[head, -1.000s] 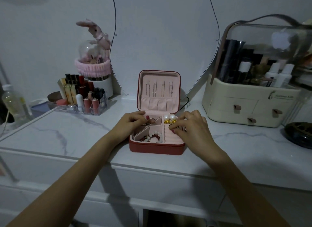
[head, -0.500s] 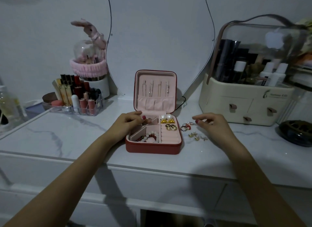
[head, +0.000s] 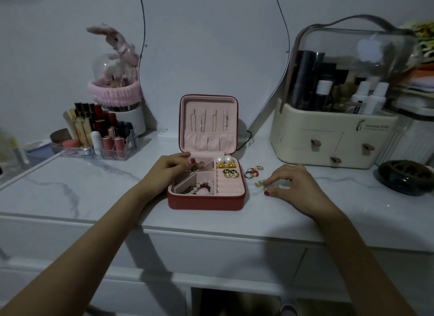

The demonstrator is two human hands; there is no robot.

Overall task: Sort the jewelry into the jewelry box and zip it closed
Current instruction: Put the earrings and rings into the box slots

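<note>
- Sitting on the white marbled vanity top [head: 70,193], the red jewelry box [head: 205,199] is standing open in the middle, lid upright against the mirror behind, pink lining showing.
- Flanking it: a cream cosmetics organiser [head: 333,137] well to the right, a clear lipstick rack [head: 98,139] well to the left.
- Left hand [head: 164,172] is resting over the box's back-left compartment, fingers curled in, seemingly pinching a small ring there; what it is holding is too small to tell for sure.
- Right hand [head: 291,184] is reaching down on the tabletop just right of the box, thumb and forefinger closing on small gold earrings [head: 259,183].
- Beaded bracelet [head: 199,187] is lying in the front-left compartment; pearl earrings [head: 224,160] and black-and-gold studs [head: 230,173] are sitting in the right column.
- Loose rings [head: 251,173] are waiting on the table, just beside the box's right wall.
- Handling judgement: pieces are looking light, hard and slippery on the smooth top, likely skidding if pushed; taking each by its edge with fingertips, and the box by its stiff walls when zipping.
</note>
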